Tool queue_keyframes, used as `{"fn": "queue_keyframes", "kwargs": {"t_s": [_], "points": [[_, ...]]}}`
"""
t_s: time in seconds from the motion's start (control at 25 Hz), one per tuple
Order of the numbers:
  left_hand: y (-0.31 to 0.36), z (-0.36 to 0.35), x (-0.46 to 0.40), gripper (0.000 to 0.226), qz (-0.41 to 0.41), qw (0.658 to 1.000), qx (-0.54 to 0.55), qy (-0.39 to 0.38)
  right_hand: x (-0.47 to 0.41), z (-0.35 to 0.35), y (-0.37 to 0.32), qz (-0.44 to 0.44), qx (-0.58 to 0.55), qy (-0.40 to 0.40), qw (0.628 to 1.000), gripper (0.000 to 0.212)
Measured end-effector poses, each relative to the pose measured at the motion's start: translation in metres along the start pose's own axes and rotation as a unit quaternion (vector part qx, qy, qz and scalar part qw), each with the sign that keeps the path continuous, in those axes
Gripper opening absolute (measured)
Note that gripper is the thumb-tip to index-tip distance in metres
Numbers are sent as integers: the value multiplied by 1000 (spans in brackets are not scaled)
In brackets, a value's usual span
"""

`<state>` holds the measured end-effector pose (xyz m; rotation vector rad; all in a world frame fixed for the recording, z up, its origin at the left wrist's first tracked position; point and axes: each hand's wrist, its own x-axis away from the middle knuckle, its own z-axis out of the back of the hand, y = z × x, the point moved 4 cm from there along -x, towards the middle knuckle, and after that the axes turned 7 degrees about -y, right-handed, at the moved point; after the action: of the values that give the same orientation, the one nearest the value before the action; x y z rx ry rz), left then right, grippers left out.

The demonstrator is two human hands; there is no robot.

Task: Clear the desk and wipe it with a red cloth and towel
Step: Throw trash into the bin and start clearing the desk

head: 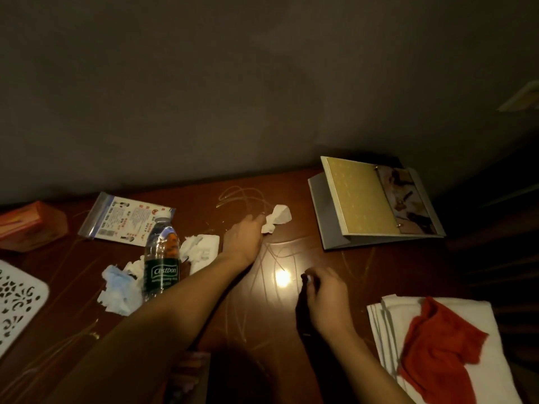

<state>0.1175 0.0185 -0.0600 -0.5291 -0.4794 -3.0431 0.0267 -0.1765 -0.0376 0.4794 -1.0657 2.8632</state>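
The left hand (243, 239) reaches across the dark wooden surface (291, 249), its fingertips pinching a crumpled white tissue (278, 217) that lies beyond the plastic water bottle (162, 258) and to its right. The right hand (325, 295) rests on the surface well right of the bottle, fingers curled around something small and dark that is too dim to identify. Just beside the bottle lie more crumpled tissues (201, 250), and a bluish wad (118, 290) sits at its left. Behind the bottle lies a printed plastic pouch (125, 218), with an orange box (27, 225) farther left. A white perforated tray (17, 298) lies at the left edge. Far right of the bottle, the red cloth (440, 348) lies on the folded white towel (478, 330). An open binder (373, 199) sits at the back right.
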Motion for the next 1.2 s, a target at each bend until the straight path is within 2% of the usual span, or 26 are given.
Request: {"fn": "queue_keyframes", "kwargs": {"t_s": [0.08, 0.24, 0.36, 0.48, 0.72, 0.92, 1.2], "points": [[-2, 3, 21, 23, -6, 997, 78, 21, 10, 14, -13, 19, -13, 15, 1000, 17], [1, 30, 103, 22, 2, 958, 275, 82, 44, 36, -42, 37, -64, 34, 997, 17], [4, 40, 197, 23, -4, 937, 329, 117, 89, 33, -64, 60, -120, -5, 991, 14], [-10, 39, 296, 23, 53, 906, 387, 165, 144, 22, -87, 103, -173, -55, 978, 13], [-81, 64, 459, 12, 171, 855, 398, 284, 227, -13, -135, 220, -145, -87, 961, 18], [-130, 78, 562, 10, 233, 810, 413, 345, 288, -56, -201, 247, -153, -165, 943, 15], [-268, 78, 660, 6, 261, 792, 415, 363, 370, -163, -318, 298, -160, -220, 915, 12]]}}
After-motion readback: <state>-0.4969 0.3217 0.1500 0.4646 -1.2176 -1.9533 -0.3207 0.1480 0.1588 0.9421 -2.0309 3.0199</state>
